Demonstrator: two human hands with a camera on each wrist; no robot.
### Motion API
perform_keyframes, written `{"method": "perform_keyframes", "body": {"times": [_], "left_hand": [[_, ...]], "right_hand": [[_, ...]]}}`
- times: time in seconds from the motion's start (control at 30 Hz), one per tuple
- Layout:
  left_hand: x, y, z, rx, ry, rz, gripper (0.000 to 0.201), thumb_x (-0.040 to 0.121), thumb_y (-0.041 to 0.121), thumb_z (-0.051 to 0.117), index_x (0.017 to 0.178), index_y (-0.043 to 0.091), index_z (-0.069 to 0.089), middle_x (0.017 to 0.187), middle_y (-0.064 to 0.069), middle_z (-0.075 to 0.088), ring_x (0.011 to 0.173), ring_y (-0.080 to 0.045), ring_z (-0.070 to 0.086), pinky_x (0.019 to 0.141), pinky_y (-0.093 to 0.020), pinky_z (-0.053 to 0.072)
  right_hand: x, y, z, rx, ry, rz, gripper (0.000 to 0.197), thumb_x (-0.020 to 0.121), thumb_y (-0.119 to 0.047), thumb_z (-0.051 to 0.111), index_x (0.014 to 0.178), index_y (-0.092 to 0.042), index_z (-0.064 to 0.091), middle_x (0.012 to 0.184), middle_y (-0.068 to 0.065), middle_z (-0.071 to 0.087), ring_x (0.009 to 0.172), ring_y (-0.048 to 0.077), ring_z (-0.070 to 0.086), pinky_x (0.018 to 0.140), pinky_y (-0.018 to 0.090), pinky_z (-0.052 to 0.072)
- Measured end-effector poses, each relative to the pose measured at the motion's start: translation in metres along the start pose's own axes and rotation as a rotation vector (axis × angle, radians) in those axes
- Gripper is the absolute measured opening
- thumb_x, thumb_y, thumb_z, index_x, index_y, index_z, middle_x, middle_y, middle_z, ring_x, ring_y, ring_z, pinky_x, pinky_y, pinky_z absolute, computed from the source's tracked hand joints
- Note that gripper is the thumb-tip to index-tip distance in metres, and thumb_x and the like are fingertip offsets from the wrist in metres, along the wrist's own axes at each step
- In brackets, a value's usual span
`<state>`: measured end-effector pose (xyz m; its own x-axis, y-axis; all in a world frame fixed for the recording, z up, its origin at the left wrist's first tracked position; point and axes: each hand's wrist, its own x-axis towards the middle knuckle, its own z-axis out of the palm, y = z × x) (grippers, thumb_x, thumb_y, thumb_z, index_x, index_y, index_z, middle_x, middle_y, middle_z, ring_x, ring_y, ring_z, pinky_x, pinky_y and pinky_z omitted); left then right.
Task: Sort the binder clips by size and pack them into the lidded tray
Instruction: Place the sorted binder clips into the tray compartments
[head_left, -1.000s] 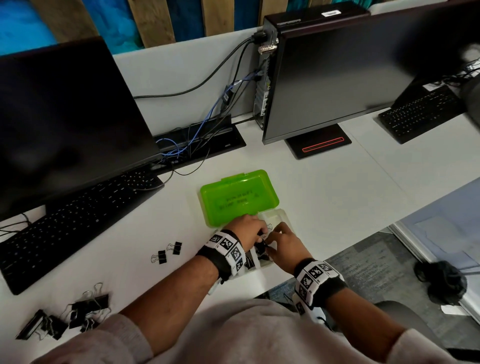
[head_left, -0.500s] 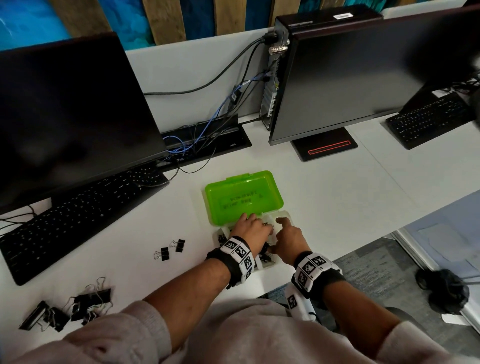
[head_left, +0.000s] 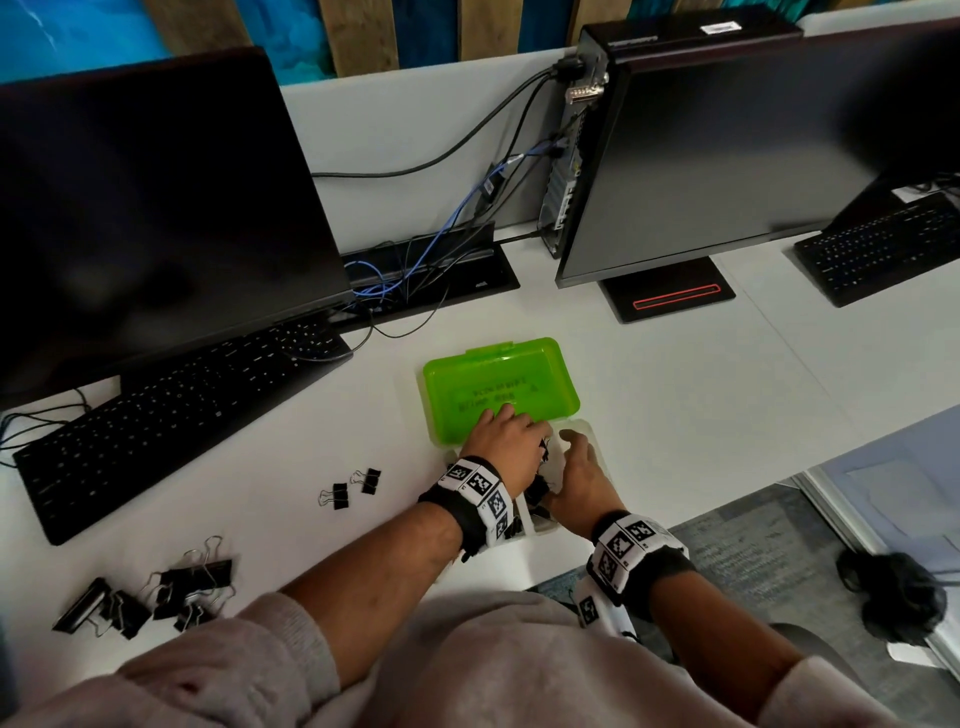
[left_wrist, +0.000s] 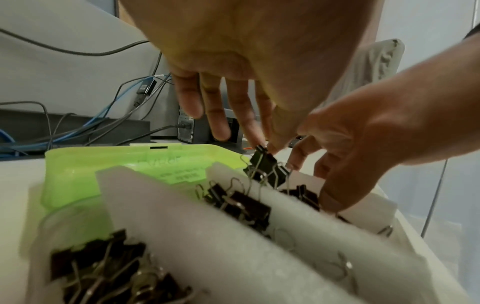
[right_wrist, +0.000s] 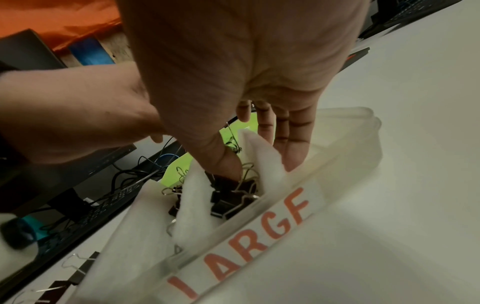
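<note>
The lidded tray lies near the desk's front edge, its green lid (head_left: 498, 387) flipped open behind the clear base (head_left: 589, 434). White foam dividers (left_wrist: 182, 216) split the base into compartments holding black binder clips (left_wrist: 244, 203). My left hand (left_wrist: 265, 145) pinches a black binder clip (left_wrist: 269, 165) by its top, just above the middle compartment. My right hand (right_wrist: 259, 156) reaches in with straight fingers against a foam divider (right_wrist: 262, 156), its thumb on the clips (right_wrist: 231, 197) below. The near wall carries a "LARGE" label (right_wrist: 259, 240). Both hands are over the base (head_left: 511, 436) (head_left: 574, 457).
Two small binder clips (head_left: 353, 488) lie on the desk left of the tray, and a pile of larger ones (head_left: 156, 592) sits at the front left. A keyboard (head_left: 171, 415), two monitors (head_left: 727, 145) and cables (head_left: 415, 270) stand behind.
My hands were pinched together over the tray's near part. The left hand has since moved toward the lid, and the right hand's fingers have straightened into the base.
</note>
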<state>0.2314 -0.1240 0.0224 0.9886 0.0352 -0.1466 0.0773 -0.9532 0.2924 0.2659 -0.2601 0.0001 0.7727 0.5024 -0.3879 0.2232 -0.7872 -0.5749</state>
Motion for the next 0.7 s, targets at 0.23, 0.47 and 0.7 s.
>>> {"method": "perform_keyframes", "body": {"times": [0.23,0.47,0.7], "left_hand": [[0.001,0.0,-0.005,-0.14,-0.254,0.043,0.044,0.083,0.007,0.06,0.119,0.033,0.059,0.117,-0.009,0.057,0.108,-0.03,0.054,0.094,-0.037,0.047],[0.0,-0.009,0.003,-0.014,-0.213,0.014,0.022,0.092,0.03,0.053,0.102,0.015,0.067,0.11,-0.004,0.06,0.108,-0.026,0.048,0.087,-0.037,0.039],[0.001,-0.012,0.0,0.087,-0.076,0.053,0.026,0.088,0.037,0.056,0.107,0.021,0.063,0.113,-0.001,0.057,0.113,-0.025,0.039,0.094,-0.037,0.032]], "right_hand": [[0.002,0.001,-0.001,0.001,-0.036,0.07,0.052,0.083,-0.011,0.062,0.125,-0.005,0.033,0.118,0.021,0.055,0.104,0.035,0.059,0.08,0.032,0.042],[-0.002,-0.007,-0.001,-0.14,-0.076,0.045,0.036,0.081,-0.03,0.067,0.111,-0.013,0.057,0.134,0.012,0.046,0.109,0.033,0.058,0.089,0.035,0.046],[-0.003,-0.013,-0.001,-0.307,-0.106,-0.024,0.032,0.091,-0.026,0.05,0.114,-0.004,0.058,0.136,0.019,0.039,0.111,0.038,0.058,0.089,0.04,0.048]]}}
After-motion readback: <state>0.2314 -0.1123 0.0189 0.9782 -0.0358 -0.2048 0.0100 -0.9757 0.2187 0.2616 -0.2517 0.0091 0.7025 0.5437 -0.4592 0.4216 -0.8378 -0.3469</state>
